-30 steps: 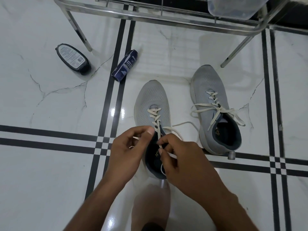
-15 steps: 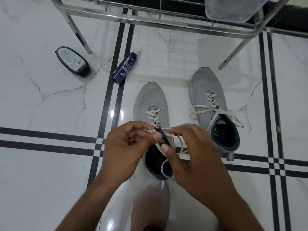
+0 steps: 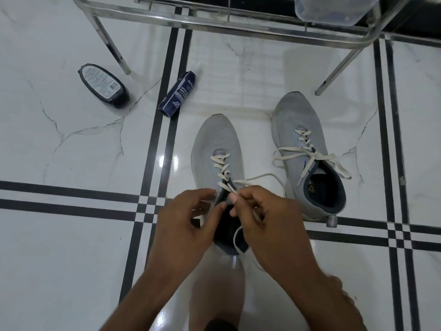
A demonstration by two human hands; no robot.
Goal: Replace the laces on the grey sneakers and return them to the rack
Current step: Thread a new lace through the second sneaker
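Observation:
Two grey sneakers stand on the white tiled floor. The left sneaker (image 3: 216, 144) is right in front of me, laced partway with a cream lace (image 3: 220, 164). My right hand (image 3: 265, 220) pinches that lace above the shoe's dark opening. My left hand (image 3: 183, 223) rests at the shoe's left side by the tongue, fingers curled; whether it pinches the lace I cannot tell. The right sneaker (image 3: 298, 120) stands further right with its cream lace (image 3: 310, 154) tied loosely. The steel shoe rack (image 3: 214, 22) crosses the top of the view.
A dark oval polish container (image 3: 102, 84) and a navy cleaner can (image 3: 177, 94) lie on the floor at the left, near a rack leg (image 3: 112, 46). A clear plastic tub (image 3: 331, 7) sits on the rack at the top right. Another rack leg (image 3: 334, 72) slants near the right sneaker.
My right hand has pulled the lace up and drawn back to the right of the tongue. My left hand has opened slightly and slid down beside the shoe.

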